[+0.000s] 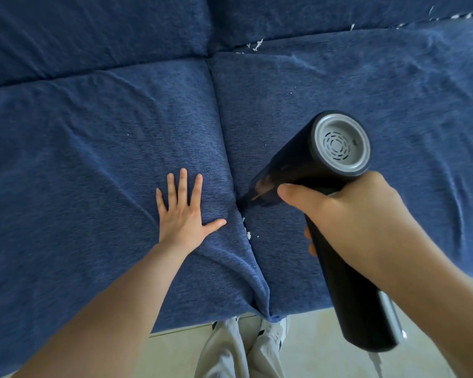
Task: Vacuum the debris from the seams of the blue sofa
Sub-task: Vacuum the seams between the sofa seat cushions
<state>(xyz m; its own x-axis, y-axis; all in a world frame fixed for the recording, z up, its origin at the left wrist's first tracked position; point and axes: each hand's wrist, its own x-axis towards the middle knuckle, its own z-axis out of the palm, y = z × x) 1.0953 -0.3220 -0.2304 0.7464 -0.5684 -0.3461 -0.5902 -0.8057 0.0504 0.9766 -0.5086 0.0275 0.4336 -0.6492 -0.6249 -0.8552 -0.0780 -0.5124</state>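
Note:
The blue sofa [99, 148] fills most of the view, with a seam [224, 143] running between its two seat cushions. My right hand [350, 214] grips the handle of a black handheld vacuum [317, 159], whose nozzle tip sits in the seam just right of my left thumb. My left hand [185, 211] presses flat on the left cushion beside the seam, fingers spread. White debris bits [247, 234] lie in the seam just below the nozzle. More white debris [256, 45] sits along the back seam, up toward the right corner.
The sofa's front edge [202, 320] runs across the bottom, with pale floor [311, 358] below it. My legs in light trousers [230, 350] and white shoes stand against that edge. A few white specks lie on both cushions.

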